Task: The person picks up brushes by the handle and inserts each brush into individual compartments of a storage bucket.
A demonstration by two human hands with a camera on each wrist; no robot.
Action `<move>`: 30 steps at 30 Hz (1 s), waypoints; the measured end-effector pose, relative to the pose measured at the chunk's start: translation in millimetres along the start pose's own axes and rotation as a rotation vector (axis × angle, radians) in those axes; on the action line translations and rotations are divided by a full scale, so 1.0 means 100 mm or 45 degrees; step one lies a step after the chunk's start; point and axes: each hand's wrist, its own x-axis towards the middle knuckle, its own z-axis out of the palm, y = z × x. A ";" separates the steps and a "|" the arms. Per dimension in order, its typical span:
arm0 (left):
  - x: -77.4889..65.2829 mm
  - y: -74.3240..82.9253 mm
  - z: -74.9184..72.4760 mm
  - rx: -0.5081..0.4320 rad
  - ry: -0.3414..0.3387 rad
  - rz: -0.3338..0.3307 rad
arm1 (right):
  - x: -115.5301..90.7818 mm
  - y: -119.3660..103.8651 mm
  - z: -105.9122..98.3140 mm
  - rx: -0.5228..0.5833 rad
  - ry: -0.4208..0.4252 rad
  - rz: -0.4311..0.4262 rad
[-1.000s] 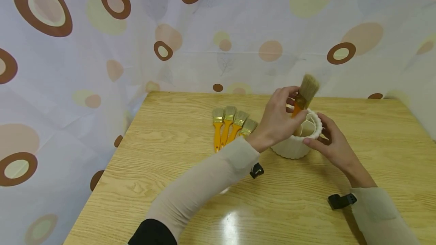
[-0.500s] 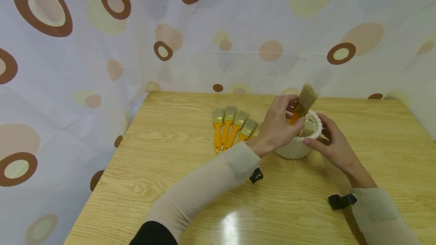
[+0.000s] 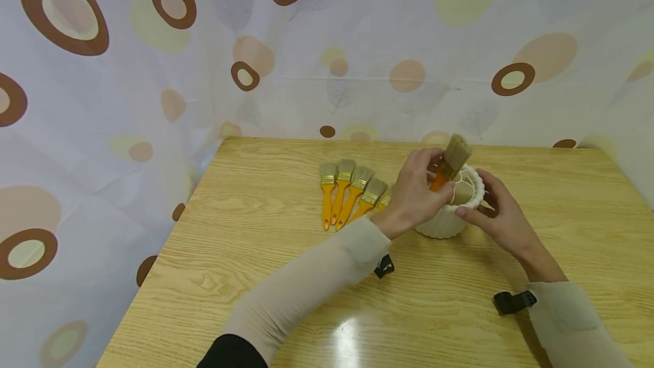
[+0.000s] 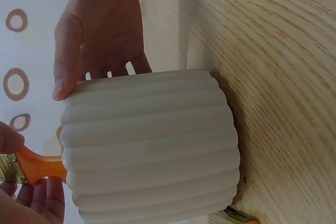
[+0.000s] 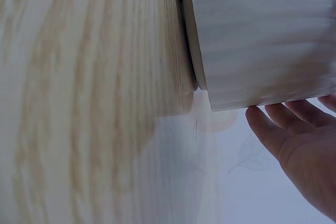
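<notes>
A paintbrush (image 3: 456,153) with an orange handle and pale bristles is pinched by my left hand (image 3: 415,191), bristles up. Its handle points down into a white ribbed pot (image 3: 441,225) with a beaded rim and thin dividers inside. In the left wrist view, the orange handle (image 4: 42,167) passes over the pot's rim, its lower end hidden. My right hand (image 3: 503,217) holds the pot from the right, thumb at the near side of the rim and fingers behind. Several fingertips (image 5: 257,113) touch the ribbed wall in the right wrist view.
Several similar paintbrushes lie fanned on the wooden table (image 3: 230,203), left of the pot, one of them a brush (image 3: 327,195) at the far left. My left forearm passes in front of them. A patterned curtain (image 3: 306,44) hangs behind and along the left side.
My left hand has lowered the paintbrush further down toward the pot, so its bristles now stand lower. The right hand and the pot have stayed put.
</notes>
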 end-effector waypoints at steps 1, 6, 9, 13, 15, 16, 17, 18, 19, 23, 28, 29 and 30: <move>0.00 0.00 0.00 0.002 -0.004 -0.009 | 0.00 0.00 0.00 -0.002 0.001 0.000; -0.02 -0.02 0.01 0.006 -0.010 -0.031 | 0.00 0.02 0.00 -0.018 0.001 0.003; -0.03 -0.03 0.02 0.012 -0.006 -0.037 | 0.00 0.03 0.00 -0.014 -0.002 0.002; -0.03 -0.05 0.02 0.029 -0.011 -0.057 | 0.00 0.03 -0.01 -0.009 -0.005 0.003; -0.04 -0.07 0.03 0.039 -0.008 -0.056 | 0.01 0.03 -0.01 -0.010 -0.004 0.003; -0.04 -0.07 0.03 0.041 -0.006 -0.055 | 0.01 0.03 -0.01 -0.011 -0.003 0.004; -0.05 -0.08 0.04 0.049 -0.005 -0.050 | 0.01 0.04 -0.01 -0.012 -0.003 0.005; -0.05 -0.09 0.04 0.059 -0.006 -0.046 | 0.01 0.04 -0.01 -0.012 -0.003 0.005; -0.06 -0.09 0.04 0.079 -0.010 -0.045 | 0.01 0.04 -0.01 -0.011 -0.002 0.004; -0.07 -0.10 0.04 0.167 -0.032 -0.030 | 0.00 0.03 -0.01 -0.010 -0.002 -0.002; -0.09 -0.11 0.04 0.232 -0.034 0.029 | 0.01 0.03 0.00 -0.007 -0.001 -0.011; -0.09 -0.12 0.04 0.234 -0.033 0.043 | 0.01 0.04 0.00 -0.005 -0.001 -0.011; -0.09 -0.12 0.03 0.233 -0.034 0.055 | 0.01 0.04 0.00 -0.004 -0.002 -0.009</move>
